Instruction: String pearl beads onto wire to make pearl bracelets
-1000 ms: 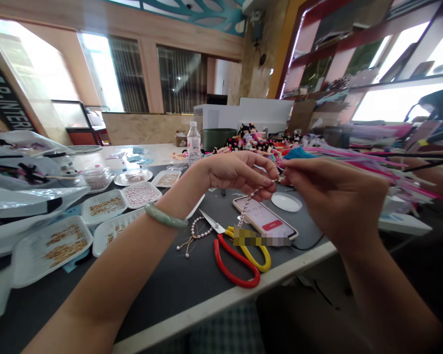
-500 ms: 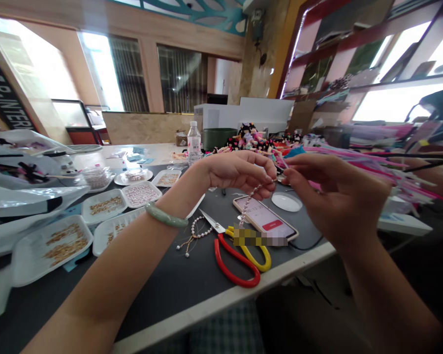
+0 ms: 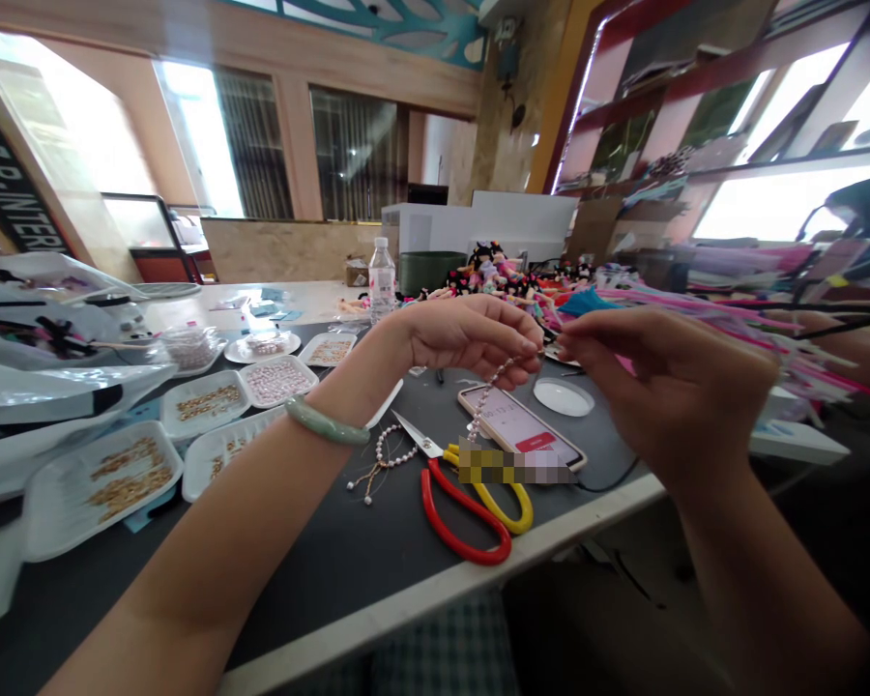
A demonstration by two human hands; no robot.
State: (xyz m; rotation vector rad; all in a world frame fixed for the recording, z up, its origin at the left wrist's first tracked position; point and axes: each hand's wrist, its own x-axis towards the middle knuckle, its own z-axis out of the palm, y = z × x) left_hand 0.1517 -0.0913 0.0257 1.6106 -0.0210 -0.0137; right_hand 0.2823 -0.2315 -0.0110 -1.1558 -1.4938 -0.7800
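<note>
Between thumb and fingertips, my left hand (image 3: 478, 338) pinches the end of a beaded strand (image 3: 482, 398) of small pale pearls, which hangs down over a phone (image 3: 529, 425). My right hand (image 3: 667, 387) is closed in a pinch just to the right of it, apart from the left fingertips; whatever sits in its fingers is too small to make out. Below lie scissors (image 3: 471, 512) with one red and one yellow handle, blades pointing up left. Beside the blades rests a finished-looking pearl bracelet (image 3: 384, 462) with two dangling bead ends.
On the left stand several white trays (image 3: 166, 449) of gold findings and pale beads. A water bottle (image 3: 382, 280) and a heap of small dolls (image 3: 489, 271) are at the back. Pink and white pipe cleaners (image 3: 732, 329) lie right, a small white lid (image 3: 564, 396) behind the phone.
My right hand has shifted slightly to the right, widening the gap from the left fingertips. My left hand still holds the strand in nearly the same place.
</note>
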